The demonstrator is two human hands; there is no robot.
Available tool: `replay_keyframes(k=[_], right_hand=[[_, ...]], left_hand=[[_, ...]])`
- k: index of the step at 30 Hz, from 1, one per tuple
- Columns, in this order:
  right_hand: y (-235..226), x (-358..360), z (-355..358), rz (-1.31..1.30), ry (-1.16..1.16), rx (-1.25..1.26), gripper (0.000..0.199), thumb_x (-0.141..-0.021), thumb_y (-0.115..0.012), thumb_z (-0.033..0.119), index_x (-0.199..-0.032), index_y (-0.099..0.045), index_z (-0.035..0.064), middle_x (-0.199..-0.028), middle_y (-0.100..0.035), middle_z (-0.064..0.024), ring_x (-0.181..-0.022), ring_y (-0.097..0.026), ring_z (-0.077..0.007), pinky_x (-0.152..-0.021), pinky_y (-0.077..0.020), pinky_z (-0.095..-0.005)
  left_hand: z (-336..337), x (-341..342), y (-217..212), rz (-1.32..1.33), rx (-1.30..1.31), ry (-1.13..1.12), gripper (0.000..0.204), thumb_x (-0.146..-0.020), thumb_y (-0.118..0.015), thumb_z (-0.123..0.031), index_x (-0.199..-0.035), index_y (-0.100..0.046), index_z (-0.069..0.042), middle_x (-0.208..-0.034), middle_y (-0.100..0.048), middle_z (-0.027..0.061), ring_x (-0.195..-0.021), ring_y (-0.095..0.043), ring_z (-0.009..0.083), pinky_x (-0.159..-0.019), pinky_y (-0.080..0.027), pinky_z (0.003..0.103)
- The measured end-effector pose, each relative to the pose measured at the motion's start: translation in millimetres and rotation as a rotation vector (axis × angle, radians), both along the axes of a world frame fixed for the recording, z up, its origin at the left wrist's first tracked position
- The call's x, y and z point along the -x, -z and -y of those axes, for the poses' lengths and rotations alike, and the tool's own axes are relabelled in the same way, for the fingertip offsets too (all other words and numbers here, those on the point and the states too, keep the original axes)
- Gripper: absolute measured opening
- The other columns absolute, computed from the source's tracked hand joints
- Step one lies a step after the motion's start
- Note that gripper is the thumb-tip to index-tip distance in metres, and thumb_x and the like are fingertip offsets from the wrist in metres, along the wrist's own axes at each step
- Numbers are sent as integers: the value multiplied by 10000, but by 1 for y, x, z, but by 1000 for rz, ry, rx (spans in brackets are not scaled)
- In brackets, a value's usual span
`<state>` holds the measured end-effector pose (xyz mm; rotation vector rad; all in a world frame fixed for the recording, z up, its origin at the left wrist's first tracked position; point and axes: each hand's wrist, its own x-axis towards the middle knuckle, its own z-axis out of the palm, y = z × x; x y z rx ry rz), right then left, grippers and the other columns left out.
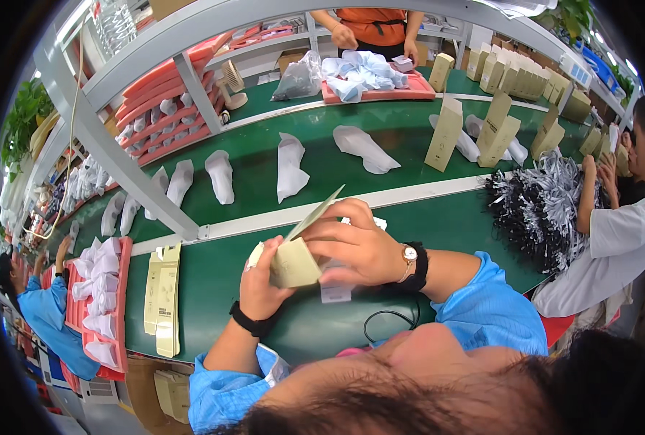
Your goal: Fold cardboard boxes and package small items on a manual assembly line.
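Green conveyor surface (337, 217) carries white pouches past seated workers. Head view: both hands are closed on one small beige carton (293, 262), held above the near belt. Left hand (263, 284) cups its base from below; right hand (359, 246) pinches the top, nearer the raised flap (315, 212), which angles up and rightward. Flat carton blanks (163, 297) lie left.

carton (293, 262): pale olive-beige
surface (409, 217): dark green, white stripe
wrapped items (290, 167): white
trays (123, 304): pink-red
sleeves (485, 308): light blue
watch (410, 254): black strap, white face
flat cartons (163, 297): pale yellow-beige
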<state>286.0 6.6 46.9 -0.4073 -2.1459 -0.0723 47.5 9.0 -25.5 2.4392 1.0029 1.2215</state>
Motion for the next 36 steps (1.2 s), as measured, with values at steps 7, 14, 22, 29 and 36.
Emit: replay_keyframes(k=[7, 14, 22, 29, 36], right_hand=[[8, 8, -3, 26, 178, 93, 220, -741, -726, 103, -901, -601, 19, -1146, -525, -124, -1021, -498, -294, -880, -405, -394], [-4, -27, -97, -204, 574, -4, 128, -814, -644, 58, -880, -582, -33, -1056, -546, -157, -934, -557, -308, -798, -463, -348], [45, -65, -150, -206, 720, 83, 244, -828, -623, 89, -1044, -573, -12, -1128, -541, -162, -975, -562, -300, -732, -507, -339], [15, -35, -115, -337, 644, -81, 332, -774, -628, 63, -1100, -567, 54, -1183, -501, -150, -1121, -458, -327, -924, -392, -408], [5, -11, -81, -196, 488, -70, 305, -765, -614, 20, -1065, -596, 72, -1192, -495, -125, -1105, -470, -309, -947, -386, -384]], left_hand=[[-7, -2, 2, 45, -177, -171, 888, -588, -832, -126, -1342, -366, -66, -1257, -518, 210, -1148, -510, 383, -974, -399, 433], [-69, 98, 24, -61, 129, -809, 817, -673, -789, -270, -1336, -370, -43, -1255, -505, 216, -1187, -453, 383, -988, -367, 435], [-71, 163, 37, -350, 440, -1381, 837, -656, -789, -294, -1368, -366, -176, -1209, -575, 156, -1336, -301, 319, -1043, -208, 613], [-85, 202, 63, -268, 413, -1384, 719, -651, -778, -248, -1295, -460, -230, -1223, -584, 80, -1293, -384, 289, -1032, -198, 649], [-73, 188, 41, -293, 403, -1287, 665, -629, -782, -169, -1232, -507, -230, -1133, -614, 57, -1200, -476, 277, -1012, -228, 661]])
